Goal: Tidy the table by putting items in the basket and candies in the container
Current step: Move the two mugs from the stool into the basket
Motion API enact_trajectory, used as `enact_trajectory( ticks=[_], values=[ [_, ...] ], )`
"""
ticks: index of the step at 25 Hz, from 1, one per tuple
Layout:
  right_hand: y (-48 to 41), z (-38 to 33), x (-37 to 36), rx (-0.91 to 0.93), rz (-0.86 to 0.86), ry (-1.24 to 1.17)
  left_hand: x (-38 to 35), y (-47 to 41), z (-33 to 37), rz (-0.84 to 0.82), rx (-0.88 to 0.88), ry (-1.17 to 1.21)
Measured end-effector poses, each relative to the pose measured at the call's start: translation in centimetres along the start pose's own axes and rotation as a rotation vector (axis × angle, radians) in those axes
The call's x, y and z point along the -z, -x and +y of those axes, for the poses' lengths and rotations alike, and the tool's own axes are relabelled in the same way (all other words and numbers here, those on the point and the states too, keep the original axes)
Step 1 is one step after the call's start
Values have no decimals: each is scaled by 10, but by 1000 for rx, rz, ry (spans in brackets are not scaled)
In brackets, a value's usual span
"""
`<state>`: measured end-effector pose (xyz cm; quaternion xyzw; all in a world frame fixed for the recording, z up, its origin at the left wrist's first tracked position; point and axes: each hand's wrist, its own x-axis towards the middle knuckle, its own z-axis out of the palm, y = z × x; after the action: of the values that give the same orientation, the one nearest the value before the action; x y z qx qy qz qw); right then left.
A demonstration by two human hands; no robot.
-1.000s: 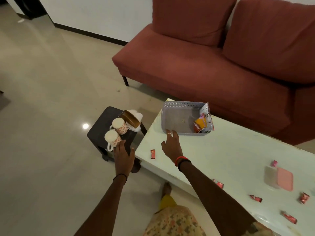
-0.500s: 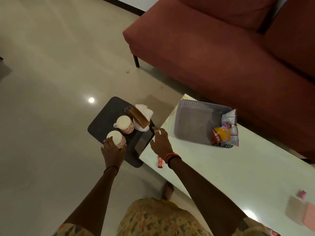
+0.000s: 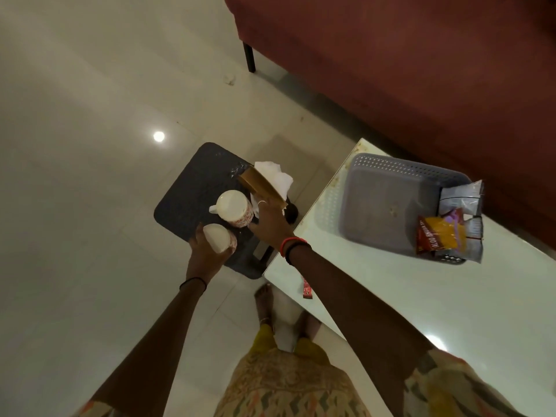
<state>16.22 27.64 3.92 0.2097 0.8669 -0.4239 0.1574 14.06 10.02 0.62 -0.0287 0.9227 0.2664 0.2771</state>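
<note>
Two white floral mugs stand on a dark stool point(image 3: 192, 188) left of the white table point(image 3: 376, 281). My left hand point(image 3: 207, 251) is closed around the near mug point(image 3: 218, 237). My right hand point(image 3: 270, 219) rests against the far mug point(image 3: 234, 209), fingers wrapping its right side, beside a brown tissue holder point(image 3: 261, 186) with white napkins. The grey perforated basket point(image 3: 391, 203) sits at the table's far end with snack packets point(image 3: 445, 233) in its right side. A red candy point(image 3: 307, 291) lies at the table's near edge, partly hidden by my right forearm.
A red sofa point(image 3: 421, 70) runs behind the table, its black leg point(image 3: 249, 58) on the tiled floor. My bare feet point(image 3: 264, 302) stand between stool and table. The stool nearly touches the table's left edge.
My right hand has moved left off the table onto the far mug. My left hand has closed around the near mug. The camera has tilted further down.
</note>
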Motion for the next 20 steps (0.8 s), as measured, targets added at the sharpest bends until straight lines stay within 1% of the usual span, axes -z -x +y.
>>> enact_trajectory(
  ticks=[3,6,8,15,20],
  values=[
    [-23,-12,-9,31,-55,2,2,-2,-4,7,-82,-32],
    [-44,-20,-23,52,-94,159,5,-5,-5,5,-162,-116],
    [-55,-22,-32,36,-135,201,6,-9,-4,3,-187,-135],
    [-67,-29,-46,14,-90,276,12,-10,-3,2,-109,32],
    [-45,-28,-39,1,-20,108,24,2,-6,2,-80,54]
  ],
)
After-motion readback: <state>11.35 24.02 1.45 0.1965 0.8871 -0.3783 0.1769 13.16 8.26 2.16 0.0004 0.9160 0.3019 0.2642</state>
